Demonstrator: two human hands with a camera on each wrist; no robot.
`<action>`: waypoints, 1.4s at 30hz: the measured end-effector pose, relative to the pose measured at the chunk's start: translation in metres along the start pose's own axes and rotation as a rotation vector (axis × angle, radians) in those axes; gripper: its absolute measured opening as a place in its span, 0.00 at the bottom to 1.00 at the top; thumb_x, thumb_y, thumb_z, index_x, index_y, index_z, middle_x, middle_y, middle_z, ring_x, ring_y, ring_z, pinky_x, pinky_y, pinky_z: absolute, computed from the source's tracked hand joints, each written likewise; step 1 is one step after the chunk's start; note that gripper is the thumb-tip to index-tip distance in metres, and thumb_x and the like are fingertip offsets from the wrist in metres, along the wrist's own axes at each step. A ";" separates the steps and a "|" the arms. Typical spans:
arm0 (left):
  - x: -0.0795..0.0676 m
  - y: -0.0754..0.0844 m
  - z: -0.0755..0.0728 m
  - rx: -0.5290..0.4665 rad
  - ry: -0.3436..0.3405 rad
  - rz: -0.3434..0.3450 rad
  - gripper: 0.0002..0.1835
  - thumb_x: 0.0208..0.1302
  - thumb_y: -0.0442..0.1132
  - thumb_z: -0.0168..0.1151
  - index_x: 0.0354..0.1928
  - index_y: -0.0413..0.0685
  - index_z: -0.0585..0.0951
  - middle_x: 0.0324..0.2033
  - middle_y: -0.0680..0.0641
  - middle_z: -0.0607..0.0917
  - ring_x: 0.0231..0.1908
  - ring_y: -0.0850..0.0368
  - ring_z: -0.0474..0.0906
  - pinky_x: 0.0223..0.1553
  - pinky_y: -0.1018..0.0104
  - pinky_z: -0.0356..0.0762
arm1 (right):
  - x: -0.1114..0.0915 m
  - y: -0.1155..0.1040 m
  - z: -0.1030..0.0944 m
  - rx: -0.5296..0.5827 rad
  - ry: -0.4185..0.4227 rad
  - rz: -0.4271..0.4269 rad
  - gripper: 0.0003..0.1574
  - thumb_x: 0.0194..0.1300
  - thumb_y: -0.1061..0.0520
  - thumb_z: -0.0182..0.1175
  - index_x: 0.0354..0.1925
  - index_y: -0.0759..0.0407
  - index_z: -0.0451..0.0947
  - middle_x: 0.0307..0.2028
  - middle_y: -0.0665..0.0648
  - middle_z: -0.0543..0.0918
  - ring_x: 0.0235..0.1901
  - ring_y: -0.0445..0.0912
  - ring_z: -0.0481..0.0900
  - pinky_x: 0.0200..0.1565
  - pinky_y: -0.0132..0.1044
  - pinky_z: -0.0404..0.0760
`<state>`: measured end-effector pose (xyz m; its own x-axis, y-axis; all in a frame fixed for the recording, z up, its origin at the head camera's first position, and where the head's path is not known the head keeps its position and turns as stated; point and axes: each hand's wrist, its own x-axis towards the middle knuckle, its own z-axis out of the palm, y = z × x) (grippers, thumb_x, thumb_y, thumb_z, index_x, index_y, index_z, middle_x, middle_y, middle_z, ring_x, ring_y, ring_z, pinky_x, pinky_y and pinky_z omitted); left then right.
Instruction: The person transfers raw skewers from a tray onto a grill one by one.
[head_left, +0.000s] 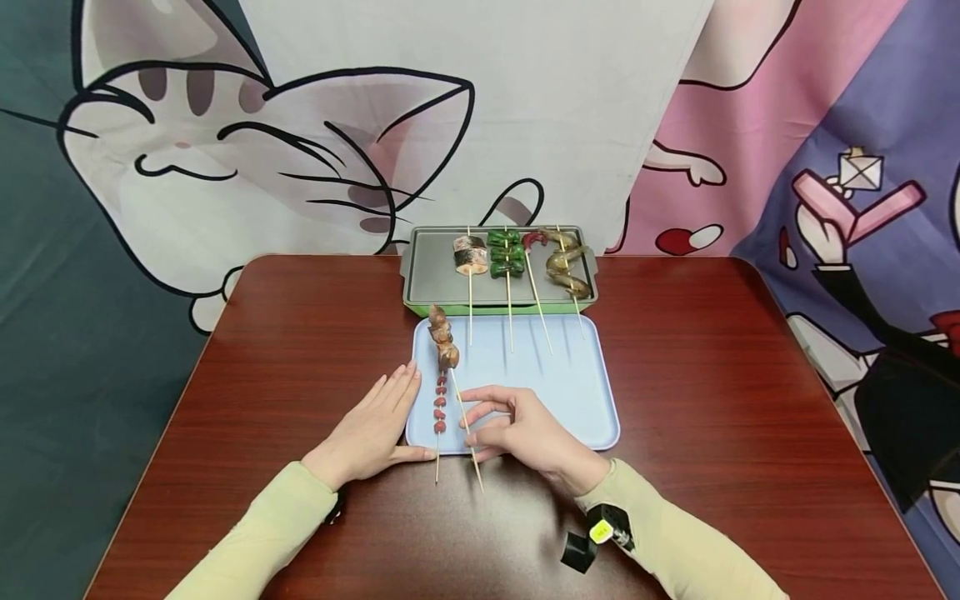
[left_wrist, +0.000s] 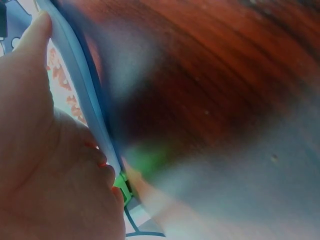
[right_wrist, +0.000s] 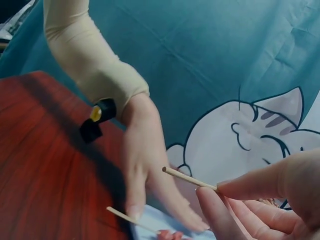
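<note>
Head view: two pale sleeves [head_left: 675, 525], nearest the camera, lead to the hands. The right hand [head_left: 525, 437] pinches the bare stick of the brown-chunk skewer [head_left: 444, 342] between thumb and fingers; its chunks lie beyond the fingertips, at the blue tray's [head_left: 555, 396] upper left. The left hand [head_left: 371, 425] rests at the tray's left edge, fingers straight and close together, thumb apart. Beside the held stick lies the red-bead skewer [head_left: 439, 414]. The work appears partway: four skewers [head_left: 507, 254] lie on the griddle [head_left: 431, 271], two remain at the tray.

Left wrist view: the palm fills the near side, with the thumb against the tray's rim; no skewer can be made out.

Right wrist view: thumb and forefinger clamp the held stick, its blunt end projecting past them. Beyond, the red-bead skewer passes close to the left thumb; whether they touch cannot be told.
</note>
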<state>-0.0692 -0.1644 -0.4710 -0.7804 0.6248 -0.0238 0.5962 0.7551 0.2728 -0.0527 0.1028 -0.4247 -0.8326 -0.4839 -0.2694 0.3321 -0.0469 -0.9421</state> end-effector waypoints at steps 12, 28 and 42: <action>0.000 -0.001 0.001 0.004 0.004 0.001 0.61 0.60 0.69 0.66 0.76 0.26 0.55 0.77 0.30 0.52 0.76 0.37 0.49 0.74 0.46 0.48 | 0.011 -0.030 -0.002 -0.050 0.024 -0.076 0.33 0.62 0.72 0.62 0.66 0.68 0.73 0.47 0.72 0.81 0.37 0.49 0.88 0.39 0.51 0.87; 0.000 -0.001 0.000 0.004 0.019 0.011 0.61 0.60 0.69 0.66 0.75 0.25 0.55 0.76 0.30 0.53 0.75 0.36 0.50 0.74 0.44 0.50 | 0.037 -0.056 -0.009 -0.066 0.087 -0.129 0.34 0.62 0.74 0.63 0.67 0.67 0.73 0.48 0.70 0.82 0.37 0.49 0.88 0.40 0.51 0.87; -0.001 0.000 -0.001 0.010 0.008 0.006 0.62 0.60 0.70 0.65 0.76 0.25 0.55 0.76 0.30 0.52 0.76 0.37 0.49 0.74 0.46 0.49 | 0.065 -0.066 -0.019 -0.065 0.173 -0.120 0.34 0.61 0.75 0.66 0.66 0.66 0.75 0.48 0.70 0.84 0.39 0.54 0.87 0.41 0.49 0.87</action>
<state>-0.0690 -0.1650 -0.4703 -0.7782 0.6278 -0.0143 0.6027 0.7531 0.2637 -0.1370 0.0914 -0.3841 -0.9300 -0.3206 -0.1798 0.2015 -0.0357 -0.9788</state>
